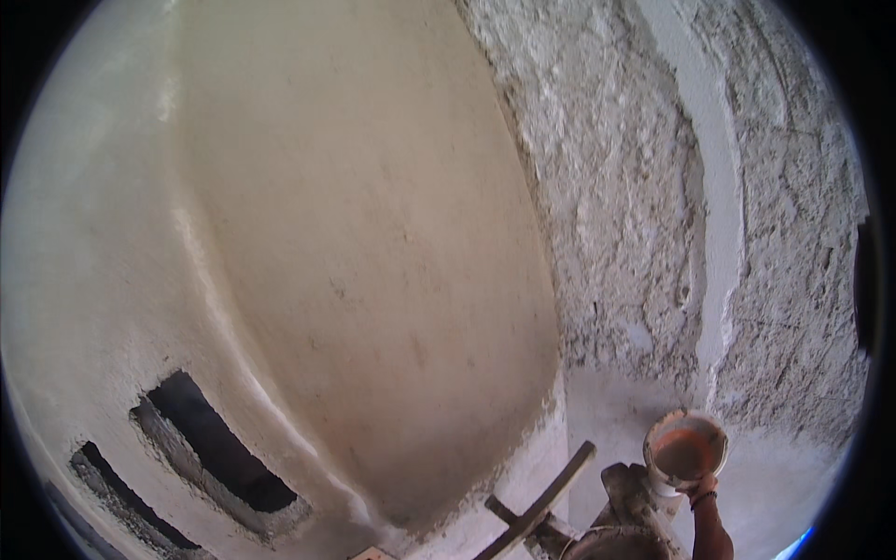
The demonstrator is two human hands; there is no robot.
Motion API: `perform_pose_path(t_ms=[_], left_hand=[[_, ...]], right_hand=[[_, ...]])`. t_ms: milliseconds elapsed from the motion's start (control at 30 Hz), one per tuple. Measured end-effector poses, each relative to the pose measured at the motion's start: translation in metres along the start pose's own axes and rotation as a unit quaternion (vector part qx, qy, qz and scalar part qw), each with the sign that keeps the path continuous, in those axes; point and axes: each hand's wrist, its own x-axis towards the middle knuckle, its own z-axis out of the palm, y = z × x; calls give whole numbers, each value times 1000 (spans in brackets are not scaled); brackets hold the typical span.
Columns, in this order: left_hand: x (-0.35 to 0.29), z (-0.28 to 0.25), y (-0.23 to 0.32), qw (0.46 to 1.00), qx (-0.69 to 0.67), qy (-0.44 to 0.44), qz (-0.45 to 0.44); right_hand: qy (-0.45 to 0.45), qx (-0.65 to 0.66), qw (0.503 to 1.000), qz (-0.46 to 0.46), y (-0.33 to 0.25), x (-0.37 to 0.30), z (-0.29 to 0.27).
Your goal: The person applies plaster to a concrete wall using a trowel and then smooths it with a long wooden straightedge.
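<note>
At the lower right, my right hand (pixel 705 487) is closed on the near rim of a bucket (pixel 665 484). A dark band circles that wrist. The bucket is whitish outside and orange-brown inside, with a brownish wet mix in it, and it tilts so that its mouth shows. Just left of it stand mud-smeared wooden pieces (pixel 627 490). Below them is part of a second round container (pixel 611 537), cut by the lower edge. My left hand is out of the picture.
A smooth beige plastered wall (pixel 373 233) fills the middle, with rough bare wall (pixel 607 187) to its right. Two dark slots (pixel 219 443) open at lower left. A wooden bar (pixel 551 499) slants up beside the containers. A small orange-brown object (pixel 371 553) shows at the bottom edge.
</note>
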Motion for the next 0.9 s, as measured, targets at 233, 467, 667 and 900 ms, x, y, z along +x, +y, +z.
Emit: perform_pose_path(t_ms=[233, 467, 667, 900], left_hand=[[-5, 11, 4, 999, -9, 11, 37], [-19, 8, -12, 999, -24, 18, 38], [-30, 10, -37, 999, -41, 24, -10], [-69, 22, -42, 984, -75, 123, -100]], right_hand=[[29, 9, 999, 29, 3, -13, 23], [75, -422, 863, -269, -17, -98, -5], [-310, -812, 435, -234, -20, -237, -17], [-404, -896, 172, -63, 30, -292, -42]])
